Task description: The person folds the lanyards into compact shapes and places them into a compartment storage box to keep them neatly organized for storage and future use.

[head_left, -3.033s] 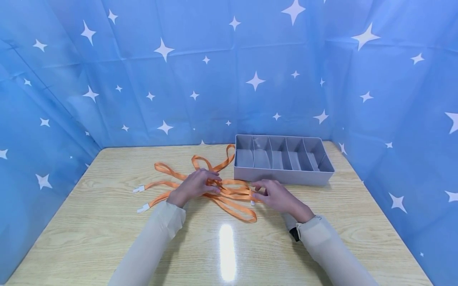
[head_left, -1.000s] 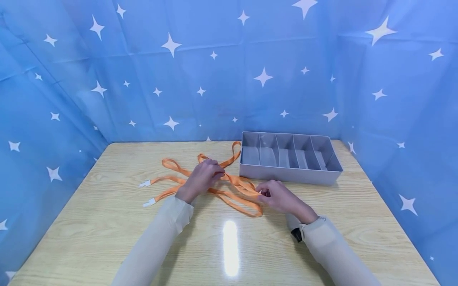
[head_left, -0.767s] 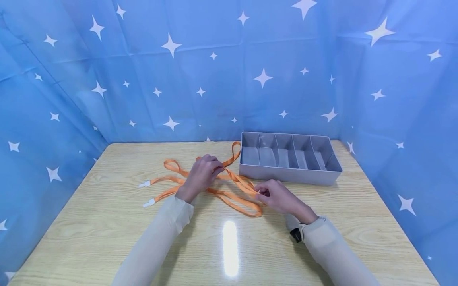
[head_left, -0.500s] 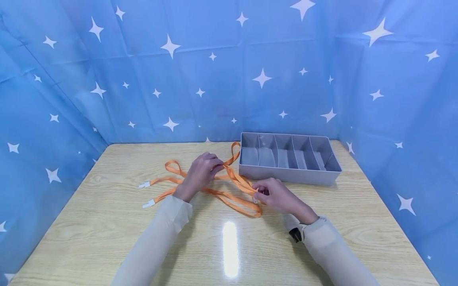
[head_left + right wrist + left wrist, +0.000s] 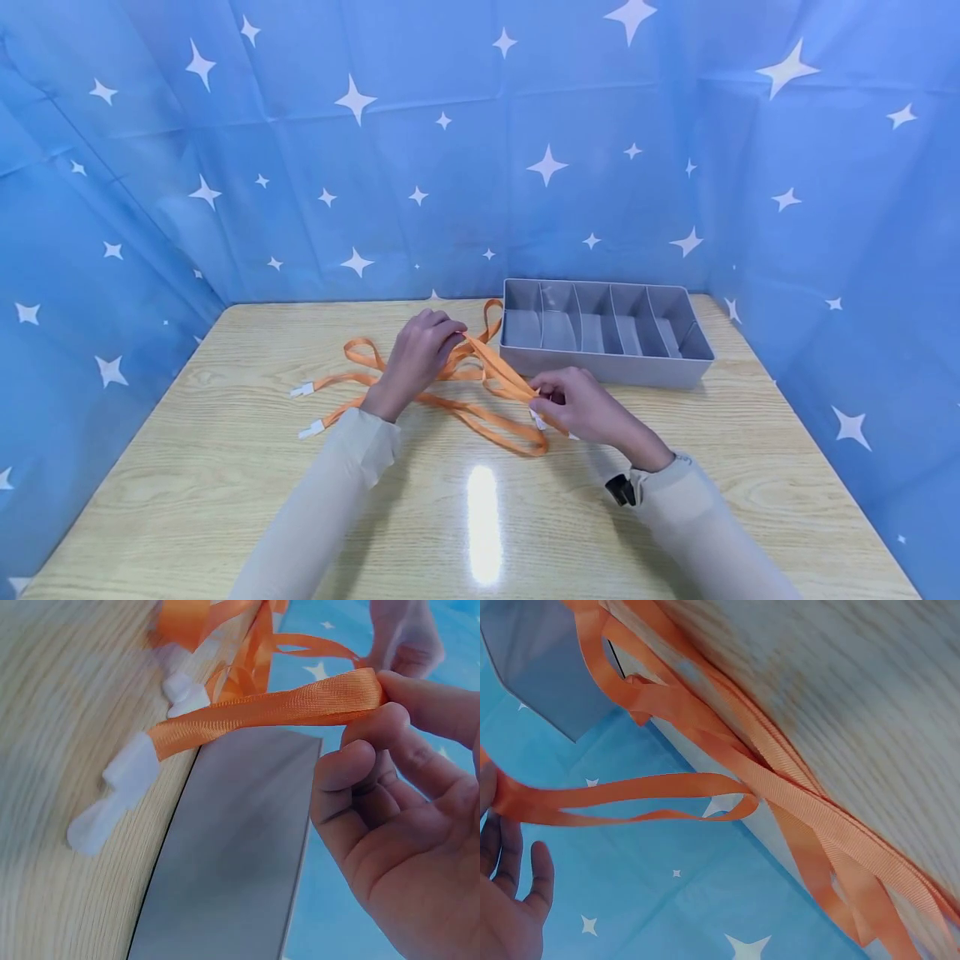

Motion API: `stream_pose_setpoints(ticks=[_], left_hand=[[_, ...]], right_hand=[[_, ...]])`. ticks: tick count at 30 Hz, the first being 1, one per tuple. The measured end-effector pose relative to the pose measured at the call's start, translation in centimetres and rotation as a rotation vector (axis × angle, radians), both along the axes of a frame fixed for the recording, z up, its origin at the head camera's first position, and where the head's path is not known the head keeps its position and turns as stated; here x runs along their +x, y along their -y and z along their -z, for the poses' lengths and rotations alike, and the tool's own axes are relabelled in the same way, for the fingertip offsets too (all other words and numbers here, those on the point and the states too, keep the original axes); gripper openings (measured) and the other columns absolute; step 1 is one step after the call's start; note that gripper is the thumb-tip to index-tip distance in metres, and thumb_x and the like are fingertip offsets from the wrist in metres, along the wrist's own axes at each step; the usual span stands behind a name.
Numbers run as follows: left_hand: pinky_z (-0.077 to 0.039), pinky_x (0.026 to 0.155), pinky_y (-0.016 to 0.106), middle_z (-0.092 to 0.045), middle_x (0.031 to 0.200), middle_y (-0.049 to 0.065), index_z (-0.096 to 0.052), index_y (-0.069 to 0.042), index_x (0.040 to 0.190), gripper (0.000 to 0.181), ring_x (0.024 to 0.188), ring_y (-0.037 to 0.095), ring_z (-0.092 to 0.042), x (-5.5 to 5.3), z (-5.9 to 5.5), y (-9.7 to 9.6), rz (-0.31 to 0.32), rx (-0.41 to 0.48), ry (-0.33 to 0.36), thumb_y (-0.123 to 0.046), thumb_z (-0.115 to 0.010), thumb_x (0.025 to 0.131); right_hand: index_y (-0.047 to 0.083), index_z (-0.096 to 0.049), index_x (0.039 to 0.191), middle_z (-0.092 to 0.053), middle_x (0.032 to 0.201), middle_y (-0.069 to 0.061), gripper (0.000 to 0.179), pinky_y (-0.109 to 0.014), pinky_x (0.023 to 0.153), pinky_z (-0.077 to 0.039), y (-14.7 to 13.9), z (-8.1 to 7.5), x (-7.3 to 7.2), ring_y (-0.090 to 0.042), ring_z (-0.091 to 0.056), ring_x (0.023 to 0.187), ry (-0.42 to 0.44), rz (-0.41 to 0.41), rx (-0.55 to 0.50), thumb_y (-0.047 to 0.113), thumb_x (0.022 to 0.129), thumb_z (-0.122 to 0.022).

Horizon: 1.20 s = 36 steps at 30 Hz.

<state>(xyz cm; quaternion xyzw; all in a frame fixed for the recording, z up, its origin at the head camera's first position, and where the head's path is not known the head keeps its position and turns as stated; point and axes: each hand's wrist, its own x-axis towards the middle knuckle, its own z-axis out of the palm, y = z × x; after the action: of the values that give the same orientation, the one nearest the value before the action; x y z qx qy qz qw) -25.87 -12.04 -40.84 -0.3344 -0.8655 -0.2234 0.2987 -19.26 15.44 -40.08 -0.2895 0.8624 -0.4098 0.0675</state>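
An orange lanyard [image 5: 491,360] is stretched between both hands, raised off the wooden table. My left hand [image 5: 417,354] pinches its strap [image 5: 547,806] near the left end, with a loop trailing behind. My right hand [image 5: 583,404] pinches the strap between thumb and finger, close to a white plastic clip [image 5: 133,771] that dangles free. More orange lanyards [image 5: 480,421] lie tangled on the table beneath and left of the hands. Two of their white clips [image 5: 303,389] point left. A further white clip [image 5: 187,696] shows by the right hand.
Just behind the right hand stands a grey box [image 5: 600,367] with several compartments, none holding anything visible. One lanyard loop [image 5: 492,312] lies against its left side. A blue curtain with white stars [image 5: 420,150] hangs behind the wooden table [image 5: 187,492].
Three seconds ago both hands were at the tangled lanyards. Now they grip one strap; the left hand has risen and moved away, drawing it taut, and the right hand has lifted its clip end slightly.
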Motion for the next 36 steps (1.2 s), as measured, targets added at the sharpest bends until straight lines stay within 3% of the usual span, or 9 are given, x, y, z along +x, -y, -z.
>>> stream_pose_setpoints(ticks=[5,15,25,32,36], left_hand=[[-0.046,0.065,0.032,-0.065,0.088,0.006,-0.076,-0.005,0.106,0.015,0.075,0.020,-0.055,0.1,-0.4,-0.3,-0.037,0.003,-0.057,-0.007,-0.070,0.093],[-0.044,0.062,0.033,-0.063,0.084,0.007,-0.077,-0.004,0.096,0.008,0.073,0.022,-0.054,0.4,-2.2,-1.3,-0.067,0.082,-0.172,-0.007,-0.070,0.093],[-0.045,0.064,0.034,-0.064,0.086,0.008,-0.076,-0.002,0.097,0.011,0.075,0.024,-0.056,1.1,-4.1,-2.1,-0.069,0.126,-0.174,-0.008,-0.067,0.095],[-0.043,0.062,0.033,-0.061,0.085,0.008,-0.073,-0.004,0.111,0.018,0.072,0.022,-0.053,1.5,-4.8,-2.5,-0.039,0.142,-0.180,-0.006,-0.060,0.099],[-0.041,0.061,0.033,-0.060,0.083,0.007,-0.075,-0.004,0.108,0.016,0.071,0.022,-0.052,1.7,-5.0,-2.7,-0.032,0.150,-0.187,-0.007,-0.061,0.099]], right_hand=[[0.002,-0.073,0.102,-0.061,0.071,0.003,0.011,-0.024,0.055,-0.040,0.3,-0.2,0.2,-0.008,-0.044,0.056,-0.004,-0.007,-0.030,0.006,0.096,-0.065],[0.003,-0.072,0.100,-0.061,0.072,0.001,0.008,-0.023,0.056,-0.040,0.9,-0.8,0.5,-0.009,-0.047,0.058,-0.002,-0.025,-0.070,0.004,0.094,-0.067],[0.005,-0.072,0.092,-0.062,0.074,-0.003,0.008,-0.023,0.057,-0.043,1.4,-1.5,0.6,-0.012,-0.051,0.063,0.065,-0.042,-0.136,0.005,0.095,-0.065],[0.008,-0.069,0.088,-0.056,0.071,-0.003,0.012,-0.023,0.056,-0.040,1.8,-2.1,1.0,-0.012,-0.048,0.060,0.078,-0.039,-0.190,0.004,0.097,-0.062],[0.008,-0.069,0.088,-0.056,0.072,-0.002,0.012,-0.023,0.055,-0.040,2.0,-2.5,1.2,-0.013,-0.047,0.060,0.090,-0.029,-0.211,0.004,0.097,-0.061]])
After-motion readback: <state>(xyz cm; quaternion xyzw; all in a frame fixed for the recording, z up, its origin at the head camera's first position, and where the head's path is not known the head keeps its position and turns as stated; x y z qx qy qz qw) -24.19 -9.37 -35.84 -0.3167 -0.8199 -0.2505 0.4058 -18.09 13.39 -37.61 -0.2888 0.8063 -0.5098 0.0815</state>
